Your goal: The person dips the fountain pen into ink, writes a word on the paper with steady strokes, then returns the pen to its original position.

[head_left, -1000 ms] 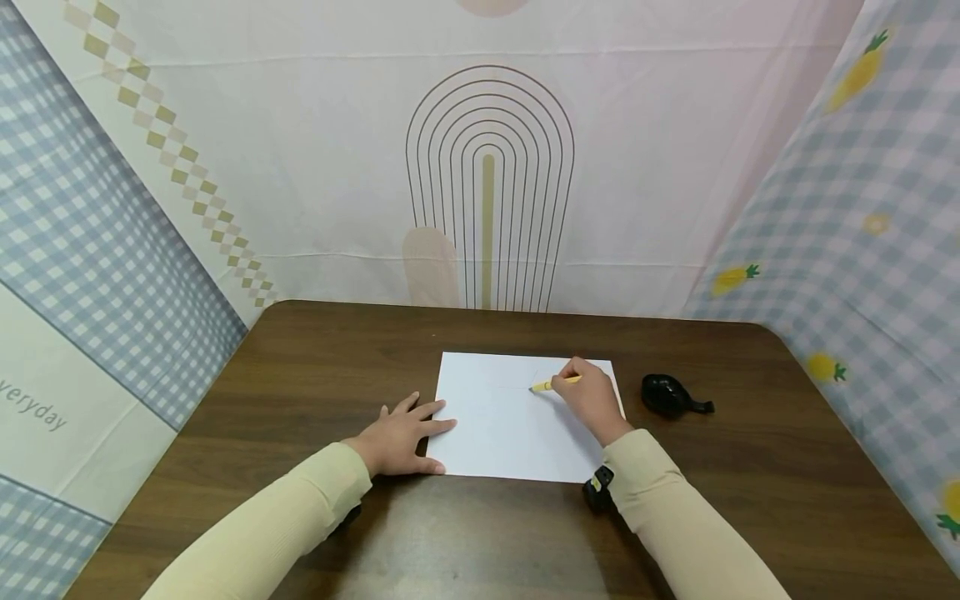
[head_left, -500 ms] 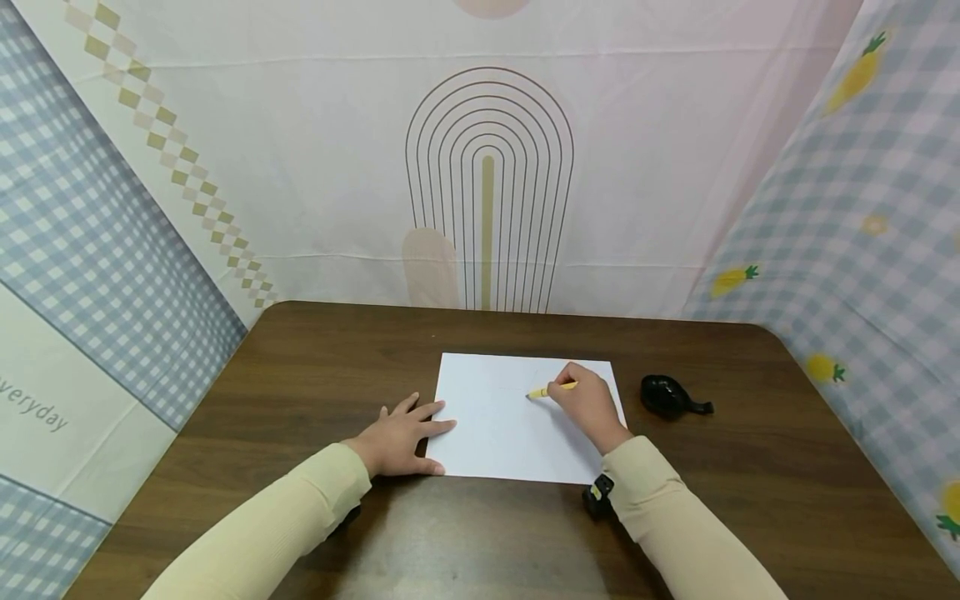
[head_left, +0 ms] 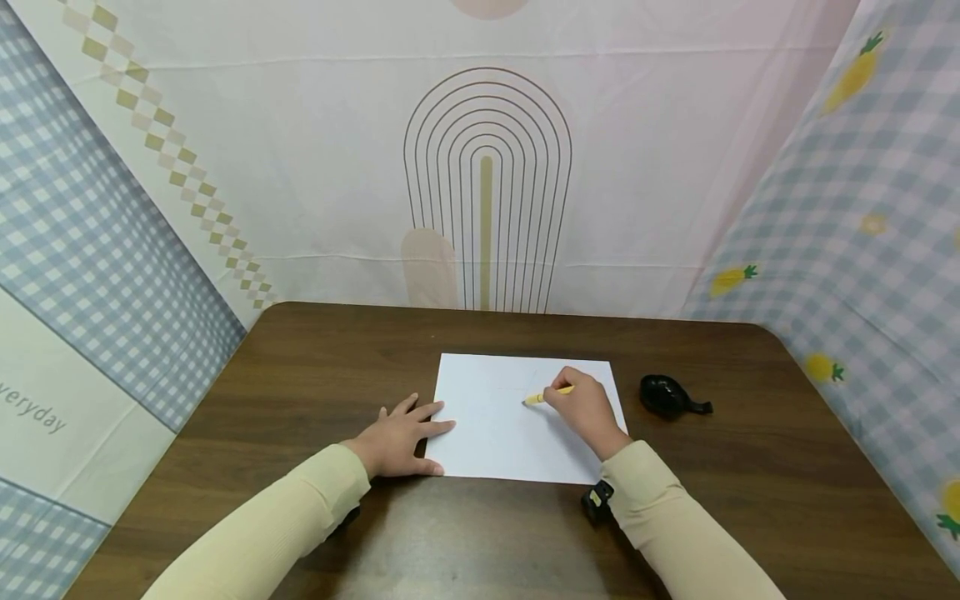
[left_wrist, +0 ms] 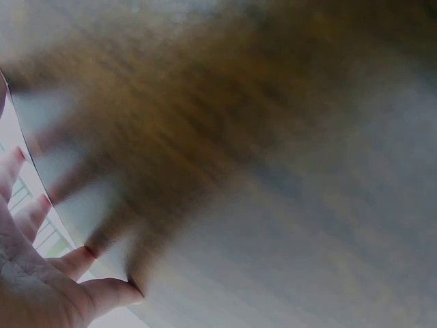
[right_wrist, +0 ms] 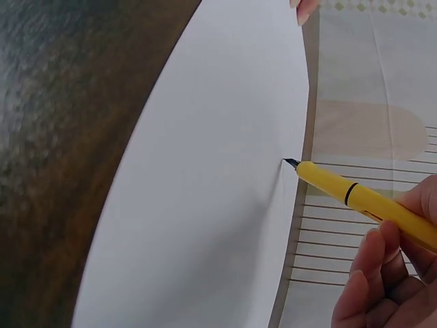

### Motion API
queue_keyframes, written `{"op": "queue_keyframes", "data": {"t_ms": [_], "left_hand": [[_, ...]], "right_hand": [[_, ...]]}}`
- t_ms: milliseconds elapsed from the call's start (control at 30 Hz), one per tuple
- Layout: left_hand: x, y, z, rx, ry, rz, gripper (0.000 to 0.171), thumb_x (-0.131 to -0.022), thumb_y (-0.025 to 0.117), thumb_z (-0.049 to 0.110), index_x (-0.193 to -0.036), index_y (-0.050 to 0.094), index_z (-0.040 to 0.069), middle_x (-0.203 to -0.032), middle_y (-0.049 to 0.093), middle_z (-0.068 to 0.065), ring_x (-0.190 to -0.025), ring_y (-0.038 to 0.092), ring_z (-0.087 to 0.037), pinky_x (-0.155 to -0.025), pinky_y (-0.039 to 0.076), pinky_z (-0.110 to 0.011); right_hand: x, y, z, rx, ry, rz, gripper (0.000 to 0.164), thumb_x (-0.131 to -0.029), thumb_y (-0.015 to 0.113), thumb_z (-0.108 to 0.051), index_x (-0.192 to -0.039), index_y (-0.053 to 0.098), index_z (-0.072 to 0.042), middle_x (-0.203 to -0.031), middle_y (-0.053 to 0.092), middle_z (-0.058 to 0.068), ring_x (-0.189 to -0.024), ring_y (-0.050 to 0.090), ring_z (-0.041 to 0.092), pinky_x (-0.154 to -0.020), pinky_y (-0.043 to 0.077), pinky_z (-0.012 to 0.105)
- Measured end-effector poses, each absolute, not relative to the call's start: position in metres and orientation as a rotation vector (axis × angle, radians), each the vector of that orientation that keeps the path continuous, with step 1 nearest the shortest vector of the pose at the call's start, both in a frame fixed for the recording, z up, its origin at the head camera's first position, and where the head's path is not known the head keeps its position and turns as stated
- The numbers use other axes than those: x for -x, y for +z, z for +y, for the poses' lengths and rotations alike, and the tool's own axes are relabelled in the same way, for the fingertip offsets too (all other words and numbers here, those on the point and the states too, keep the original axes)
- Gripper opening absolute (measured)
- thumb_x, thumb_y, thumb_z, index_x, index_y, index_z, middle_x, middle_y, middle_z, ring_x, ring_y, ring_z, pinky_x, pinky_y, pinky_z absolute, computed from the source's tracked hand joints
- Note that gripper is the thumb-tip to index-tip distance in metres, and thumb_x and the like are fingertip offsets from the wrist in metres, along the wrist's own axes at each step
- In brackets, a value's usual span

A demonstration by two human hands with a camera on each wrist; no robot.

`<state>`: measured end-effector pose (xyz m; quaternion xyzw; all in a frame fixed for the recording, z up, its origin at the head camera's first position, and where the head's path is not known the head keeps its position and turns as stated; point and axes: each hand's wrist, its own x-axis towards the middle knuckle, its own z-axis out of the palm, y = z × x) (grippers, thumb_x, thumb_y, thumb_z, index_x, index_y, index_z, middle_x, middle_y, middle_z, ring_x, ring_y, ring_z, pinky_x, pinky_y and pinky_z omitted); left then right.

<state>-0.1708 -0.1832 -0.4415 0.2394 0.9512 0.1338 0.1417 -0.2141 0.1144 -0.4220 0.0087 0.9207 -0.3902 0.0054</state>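
Observation:
A white sheet of paper (head_left: 487,433) lies on the brown table, with faint thin lines on its upper right part. My right hand (head_left: 588,408) pinches a yellow fountain pen (head_left: 549,396) over the right half of the sheet. In the right wrist view the dark nib of the fountain pen (right_wrist: 334,184) meets the paper (right_wrist: 198,150). With fingers spread, my left hand (head_left: 397,437) rests on the sheet's left edge and the table beside it. The left wrist view catches the left hand (left_wrist: 41,280) at its lower left corner.
A shiny black object (head_left: 667,396) with a rounded body and a narrow tail lies right of the paper. Brown wooden table (head_left: 337,358) surrounds the sheet. Behind it hangs a white cloth (head_left: 315,167) with printed arches; checked cloths hang at both sides.
My right hand has drawn the fountain pen slightly down and to the left across the paper. The left hand stays in place.

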Motion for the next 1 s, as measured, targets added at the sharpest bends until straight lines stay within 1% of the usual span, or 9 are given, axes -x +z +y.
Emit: {"op": "queue_keyframes", "data": {"t_ms": [167, 500, 1000], "left_hand": [[0.17, -0.442, -0.183, -0.689, 0.387, 2.748, 0.07, -0.082, 0.07, 0.054, -0.144, 0.047, 0.03, -0.157, 0.029, -0.003, -0.144, 0.015, -0.043, -0.101, 0.02, -0.074], [0.17, -0.441, -0.182, -0.675, 0.374, 2.75, 0.07, -0.082, 0.07, 0.054, -0.144, 0.048, 0.031, -0.157, 0.029, -0.002, -0.145, 0.015, -0.042, -0.102, 0.021, -0.073], [0.171, -0.444, -0.183, -0.687, 0.364, 2.756, 0.07, -0.082, 0.07, 0.054, -0.144, 0.047, 0.031, -0.157, 0.029, -0.002, -0.145, 0.015, -0.042, -0.102, 0.021, -0.073]], "right_hand": [[0.211, -0.423, 0.114, 0.005, -1.228, 2.876, 0.009, -0.084, 0.064, -0.013, -0.078, 0.06, -0.008, -0.083, 0.063, 0.007, -0.07, 0.049, 0.018, -0.059, 0.04, 0.026], [0.204, -0.423, 0.111, 0.052, -1.246, 2.874, 0.008, -0.081, 0.065, -0.012, -0.075, 0.061, -0.009, -0.079, 0.062, 0.005, -0.067, 0.048, 0.017, -0.058, 0.039, 0.026], [0.196, -0.42, 0.105, 0.07, -1.247, 2.865, 0.009, -0.082, 0.064, -0.011, -0.074, 0.061, -0.009, -0.077, 0.062, 0.004, -0.066, 0.047, 0.017, -0.057, 0.038, 0.026]]}}
